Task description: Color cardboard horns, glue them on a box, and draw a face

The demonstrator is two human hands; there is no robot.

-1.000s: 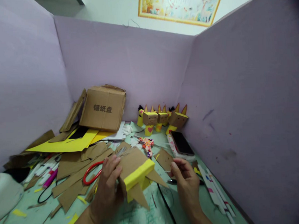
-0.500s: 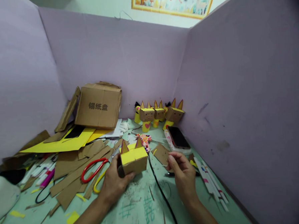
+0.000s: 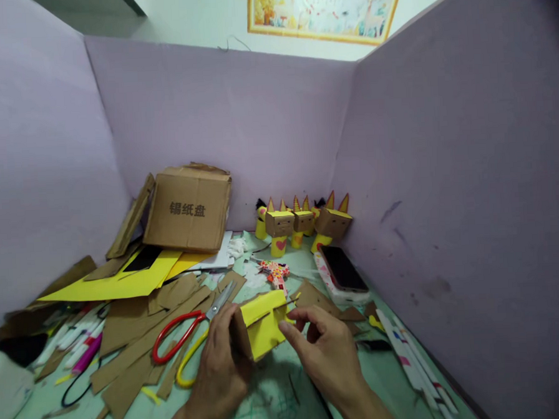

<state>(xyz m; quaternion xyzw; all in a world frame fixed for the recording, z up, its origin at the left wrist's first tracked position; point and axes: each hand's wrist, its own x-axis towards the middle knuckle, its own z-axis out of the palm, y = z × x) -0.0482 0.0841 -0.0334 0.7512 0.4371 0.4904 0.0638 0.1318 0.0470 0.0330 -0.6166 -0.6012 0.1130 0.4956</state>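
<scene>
My left hand [image 3: 221,356] grips a small cardboard box [image 3: 263,326] from its left side, and the box's yellow face is turned up toward me. Thin slits or edges run across that yellow face, and the pointed ears show only edge-on. At the box's right end is my right hand [image 3: 319,345], thumb and forefinger bent near one of the ears; whether they pinch it is hard to make out. Just left of my left hand lie scissors [image 3: 187,330] with one red and one yellow handle.
Cardboard scraps [image 3: 126,330] and markers [image 3: 82,335] cover the left side. A large box [image 3: 190,208] leans at the back. Several figures [image 3: 280,225], a floral glue gun [image 3: 276,272], a phone [image 3: 343,268] and white pens [image 3: 418,358] are farther back and right.
The box has been tilted so its yellow face shows more toward me. My right hand has moved left to the box's right end. The view has shifted slightly upward.
</scene>
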